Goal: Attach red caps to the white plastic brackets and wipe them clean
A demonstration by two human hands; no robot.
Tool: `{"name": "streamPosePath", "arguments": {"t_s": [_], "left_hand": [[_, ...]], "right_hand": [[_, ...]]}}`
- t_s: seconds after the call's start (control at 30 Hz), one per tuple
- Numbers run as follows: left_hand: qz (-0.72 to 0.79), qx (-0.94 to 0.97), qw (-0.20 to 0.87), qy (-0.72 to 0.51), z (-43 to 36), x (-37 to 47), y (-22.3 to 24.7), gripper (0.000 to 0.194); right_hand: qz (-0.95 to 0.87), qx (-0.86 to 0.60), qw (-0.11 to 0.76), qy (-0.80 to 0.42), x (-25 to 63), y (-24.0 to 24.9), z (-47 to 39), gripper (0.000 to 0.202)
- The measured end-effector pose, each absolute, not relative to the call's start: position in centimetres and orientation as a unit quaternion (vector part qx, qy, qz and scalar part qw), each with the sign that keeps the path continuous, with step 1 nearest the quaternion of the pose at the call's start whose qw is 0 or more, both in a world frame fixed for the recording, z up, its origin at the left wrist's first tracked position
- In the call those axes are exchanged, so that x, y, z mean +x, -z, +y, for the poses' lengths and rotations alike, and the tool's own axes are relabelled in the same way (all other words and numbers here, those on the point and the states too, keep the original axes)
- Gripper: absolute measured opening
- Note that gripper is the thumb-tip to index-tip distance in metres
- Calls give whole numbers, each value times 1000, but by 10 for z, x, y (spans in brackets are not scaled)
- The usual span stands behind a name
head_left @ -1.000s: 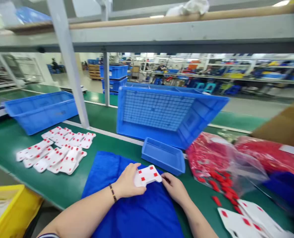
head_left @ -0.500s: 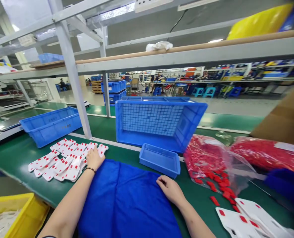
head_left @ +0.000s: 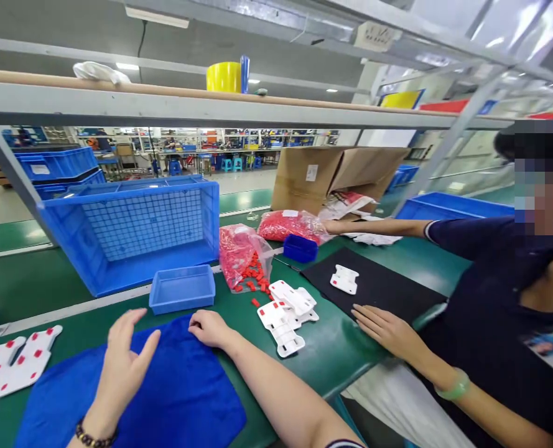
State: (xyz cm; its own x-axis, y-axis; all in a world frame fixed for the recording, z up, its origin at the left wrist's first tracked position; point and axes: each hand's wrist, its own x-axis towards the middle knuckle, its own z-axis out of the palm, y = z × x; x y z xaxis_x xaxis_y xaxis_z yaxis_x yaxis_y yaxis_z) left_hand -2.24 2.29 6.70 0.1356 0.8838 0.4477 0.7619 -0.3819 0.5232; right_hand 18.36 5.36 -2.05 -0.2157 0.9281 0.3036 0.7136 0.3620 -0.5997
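My left hand [head_left: 125, 358], with a beaded bracelet at the wrist, is raised over a blue cloth [head_left: 178, 389], its fingers spread and nothing in them. My right hand [head_left: 209, 328] rests at the cloth's far edge with curled fingers; whether they hold anything is hidden. Just beyond it sits a small light-blue tray [head_left: 183, 289]. White plastic plates with red pieces [head_left: 15, 364] lie at the left edge. More white plates [head_left: 285, 317] are piled to the right of my right hand, near loose red pieces [head_left: 252, 277] spilling from a clear bag [head_left: 234, 249].
A large blue crate [head_left: 140, 230] lies on its side behind the tray. At right, a co-worker's hand [head_left: 383, 326] rests by a black mat [head_left: 388, 286] holding one white plate [head_left: 344, 279]; the other arm reaches to a second red bag [head_left: 290, 225]. A cardboard box [head_left: 304, 177] stands behind.
The view has swung right, bringing the co-worker into sight. My left hand has come off the white plates at left and opened over the cloth. My right hand stays at the cloth's edge.
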Motion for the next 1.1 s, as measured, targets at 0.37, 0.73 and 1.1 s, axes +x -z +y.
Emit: {"name": "streamPosePath", "arguments": {"t_s": [0.37, 0.73, 1.1], "left_hand": [[519, 729, 279, -348, 33, -18, -2, 37], [492, 737, 330, -326, 24, -13, -1, 33], [418, 554, 649, -311, 17, -6, -10, 44]], "right_hand": [[-705, -654, 273, -4, 227, -6, 10, 12], [-489, -863, 86, -92, 340, 8, -37, 35], [-683, -628, 372, -19, 227, -34, -8, 10]]}}
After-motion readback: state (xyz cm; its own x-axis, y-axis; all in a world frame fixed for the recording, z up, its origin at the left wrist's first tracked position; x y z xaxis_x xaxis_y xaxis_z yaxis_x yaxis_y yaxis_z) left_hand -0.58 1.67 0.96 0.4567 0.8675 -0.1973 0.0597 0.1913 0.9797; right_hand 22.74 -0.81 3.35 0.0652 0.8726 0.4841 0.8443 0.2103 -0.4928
